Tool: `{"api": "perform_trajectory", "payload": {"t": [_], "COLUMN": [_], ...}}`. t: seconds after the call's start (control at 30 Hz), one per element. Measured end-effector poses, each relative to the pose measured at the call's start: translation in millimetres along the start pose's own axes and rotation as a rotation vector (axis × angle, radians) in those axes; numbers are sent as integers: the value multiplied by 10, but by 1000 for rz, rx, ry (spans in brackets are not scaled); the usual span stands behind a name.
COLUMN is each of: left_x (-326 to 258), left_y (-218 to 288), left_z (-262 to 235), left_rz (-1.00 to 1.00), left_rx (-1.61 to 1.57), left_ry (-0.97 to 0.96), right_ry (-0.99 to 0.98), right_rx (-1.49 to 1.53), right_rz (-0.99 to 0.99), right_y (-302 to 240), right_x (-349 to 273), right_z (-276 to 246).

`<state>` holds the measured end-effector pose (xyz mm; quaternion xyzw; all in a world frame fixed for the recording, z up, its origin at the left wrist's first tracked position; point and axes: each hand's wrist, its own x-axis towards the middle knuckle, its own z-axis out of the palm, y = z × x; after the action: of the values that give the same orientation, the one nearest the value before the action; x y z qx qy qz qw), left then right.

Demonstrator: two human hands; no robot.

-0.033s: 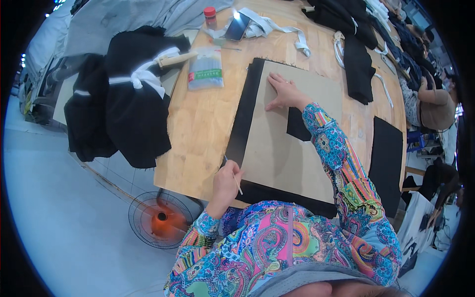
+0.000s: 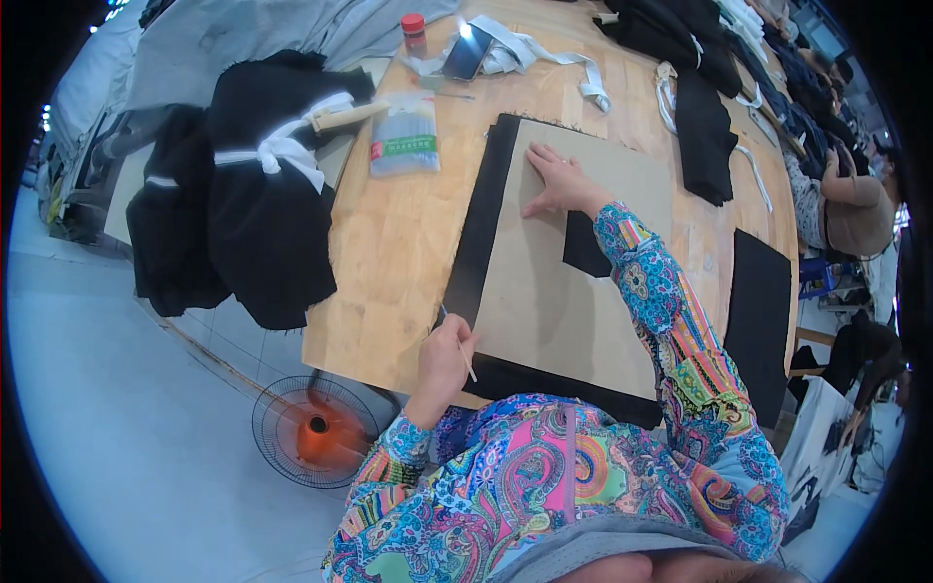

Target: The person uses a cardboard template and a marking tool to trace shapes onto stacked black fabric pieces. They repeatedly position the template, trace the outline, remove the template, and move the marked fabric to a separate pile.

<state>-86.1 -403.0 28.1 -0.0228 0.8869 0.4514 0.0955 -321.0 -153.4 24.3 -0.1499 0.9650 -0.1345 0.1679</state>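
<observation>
A large beige card sheet (image 2: 544,311), shaped like a pattern piece with a cut-out, lies on black fabric (image 2: 476,228). The fabric shows along its left and near edges, and through the cut-out. My right hand (image 2: 562,185) presses on the upper part of the card, its fingers spread. At the card's lower left edge, my left hand (image 2: 445,360) is closed around a slim white pen-like stick (image 2: 472,371) with a blue end. My fingers hide the stick's middle.
Tied black fabric bundles (image 2: 267,194) stand at the left. A clear packet (image 2: 404,136), a red-capped jar (image 2: 414,37), a phone (image 2: 466,53) and white strips (image 2: 544,51) lie further back. Black pieces (image 2: 758,325) lie right. A fan (image 2: 316,432) stands below; another person (image 2: 860,199) sits far right.
</observation>
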Motion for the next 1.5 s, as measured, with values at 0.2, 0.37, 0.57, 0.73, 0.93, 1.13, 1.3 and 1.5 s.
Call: {"api": "perform_trajectory", "payload": {"t": [0.2, 0.37, 0.57, 0.73, 0.93, 1.13, 1.3, 1.5], "left_x": [6, 5, 13, 21, 32, 14, 16, 10], "left_y": [-85, -31, 46, 24, -75, -64, -73, -100], "left_z": [47, 7, -59, -44, 11, 5, 13, 16], "left_rz": [85, 53, -10, -4, 84, 96, 97, 87], "left_rx": [-20, -23, 2, -7, 18, 17, 22, 16], "left_ry": [44, 16, -51, -51, 2, 17, 19, 18], "right_ry": [-2, 1, 0, 8, -20, -25, -14, -22], "right_rx": [-4, -2, -10, -30, -1, 5, 2, 11], "right_rz": [8, 6, 4, -6, -5, -9, -19, -21], "right_y": [1, -20, -23, -3, -55, -62, -46, -65], "right_x": [-6, 2, -10, -3, -49, -49, -39, -46], "right_z": [-3, -5, -8, 17, -53, -48, -26, -49]}}
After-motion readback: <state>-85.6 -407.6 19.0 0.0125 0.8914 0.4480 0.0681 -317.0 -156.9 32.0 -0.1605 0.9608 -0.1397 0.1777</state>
